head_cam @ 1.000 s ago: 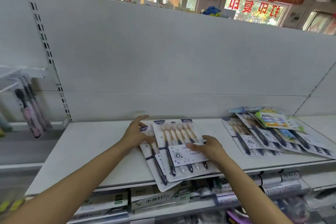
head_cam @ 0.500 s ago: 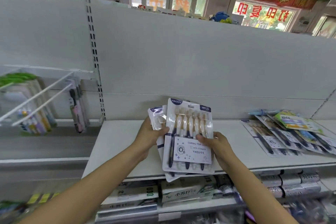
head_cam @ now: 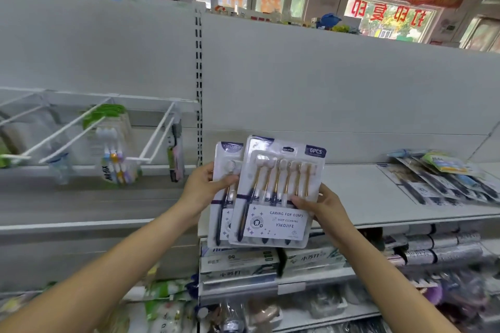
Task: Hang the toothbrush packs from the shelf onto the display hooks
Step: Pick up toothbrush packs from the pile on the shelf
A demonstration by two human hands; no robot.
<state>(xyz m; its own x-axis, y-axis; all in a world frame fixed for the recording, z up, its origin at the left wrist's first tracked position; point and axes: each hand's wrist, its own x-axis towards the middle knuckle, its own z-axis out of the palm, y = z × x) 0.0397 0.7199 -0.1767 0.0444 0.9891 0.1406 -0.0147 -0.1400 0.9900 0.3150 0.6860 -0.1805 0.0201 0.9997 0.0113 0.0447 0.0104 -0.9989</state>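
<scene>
I hold two clear six-piece toothbrush packs upright in front of the white shelf (head_cam: 357, 197). The front pack (head_cam: 278, 192) overlaps the rear pack (head_cam: 226, 197), which sticks out to its left. My left hand (head_cam: 201, 186) grips the rear pack's left edge, thumb on its face. My right hand (head_cam: 322, 205) grips the front pack's right edge, thumb across its lower face. White display hooks (head_cam: 157, 138) jut from a rail at the left, level with the packs' tops. More toothbrush packs (head_cam: 438, 181) lie fanned on the shelf at the right.
Colourful toothbrush packs (head_cam: 116, 154) and a pink and black brush (head_cam: 176, 151) hang from the hooks on the left. A slotted upright (head_cam: 199, 89) divides the white back panels. Boxed toothpaste (head_cam: 240, 262) and rolled goods (head_cam: 433, 246) fill the lower shelves.
Both hands have lifted the two packs off the shelf and raised them upright. The view has swung left, bringing the display hooks further into sight.
</scene>
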